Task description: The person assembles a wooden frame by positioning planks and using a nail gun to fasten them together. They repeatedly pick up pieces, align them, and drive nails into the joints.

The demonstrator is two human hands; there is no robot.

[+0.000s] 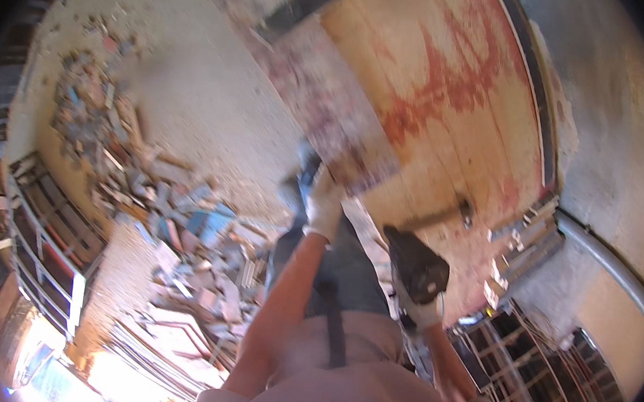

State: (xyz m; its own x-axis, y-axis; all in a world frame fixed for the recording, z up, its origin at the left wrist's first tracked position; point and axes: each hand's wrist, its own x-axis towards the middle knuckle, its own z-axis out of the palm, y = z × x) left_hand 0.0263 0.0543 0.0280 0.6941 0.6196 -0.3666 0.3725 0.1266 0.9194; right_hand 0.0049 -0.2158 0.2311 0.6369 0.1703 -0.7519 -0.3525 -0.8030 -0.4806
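My left hand [324, 205], in a white glove, grips the lower end of a long stained plank [324, 100] that runs up and to the left. The plank lies over a large plywood panel [457, 82] marked with red stains. My right hand [419, 307], also gloved, is closed on a dark wedge-shaped object [413, 264] held just below the panel; I cannot tell what it is. A hammer-like tool [445, 215] lies on the panel, just above and right of my right hand.
A pile of broken wood and rubble [152, 192] covers the concrete floor on the left. Metal frames [48, 229] stand at the far left, and more [538, 369] at the lower right. A grey pipe [610, 267] curves along the right.
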